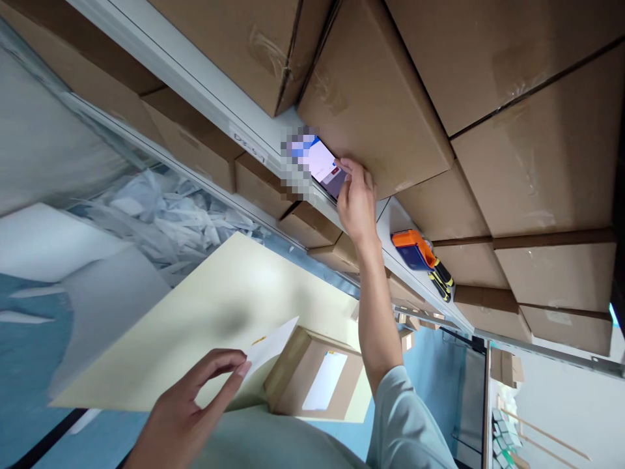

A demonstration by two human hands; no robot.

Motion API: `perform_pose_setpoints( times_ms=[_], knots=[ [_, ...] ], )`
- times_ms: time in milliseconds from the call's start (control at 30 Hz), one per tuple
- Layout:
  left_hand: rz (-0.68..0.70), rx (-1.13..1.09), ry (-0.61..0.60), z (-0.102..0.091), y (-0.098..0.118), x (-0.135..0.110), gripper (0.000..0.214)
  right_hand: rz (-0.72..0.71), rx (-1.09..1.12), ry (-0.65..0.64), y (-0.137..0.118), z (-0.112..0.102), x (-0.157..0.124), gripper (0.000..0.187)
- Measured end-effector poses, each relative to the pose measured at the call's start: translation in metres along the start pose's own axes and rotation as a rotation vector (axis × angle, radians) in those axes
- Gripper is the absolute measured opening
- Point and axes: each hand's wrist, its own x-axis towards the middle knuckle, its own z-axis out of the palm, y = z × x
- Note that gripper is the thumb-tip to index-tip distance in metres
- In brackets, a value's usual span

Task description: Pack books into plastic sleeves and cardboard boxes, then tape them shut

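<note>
My left hand (198,397) pinches a white paper slip (273,345) with a small orange mark, between thumb and index finger, above the pale tabletop. On the shelf edge lies a smartphone (319,161) with its screen lit, partly blurred by pixels. My right hand (357,198) reaches up to it. The index fingertip touches the screen near a small red spot and the thumb sits by the phone's near edge; the other fingers are bent and hold nothing visible. Beside the slip, a cardboard box (288,384) with a white label (325,381) stands on the table.
Stacked cardboard boxes (375,111) fill the shelf (405,218). An orange and blue tape dispenser (414,249) and yellow-black handled tools (442,280) lie on its edge. Below is a pale yellow table (195,326). White packing scraps (161,208) heap up at left, over a blue floor.
</note>
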Motion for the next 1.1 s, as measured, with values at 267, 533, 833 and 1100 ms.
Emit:
perform_pose_setpoints(
  times_ms=[267, 533, 833, 1100],
  knots=[
    [-0.026, 0.012, -0.033, -0.002, -0.010, -0.001, 0.044, 0.007, -0.032, 0.008, 0.006, 0.001, 0.000, 0.045],
    [-0.008, -0.008, -0.008, -0.001, -0.010, -0.002, 0.042, 0.013, 0.015, 0.046, 0.001, -0.005, -0.003, 0.044],
    [-0.010, -0.038, 0.084, 0.001, 0.014, -0.003, 0.046, 0.025, -0.014, 0.048, -0.012, -0.011, -0.009, 0.044],
    [-0.024, -0.033, 0.060, 0.003, 0.009, -0.003, 0.047, 0.048, -0.027, 0.026, -0.012, -0.016, -0.014, 0.043]
  ],
)
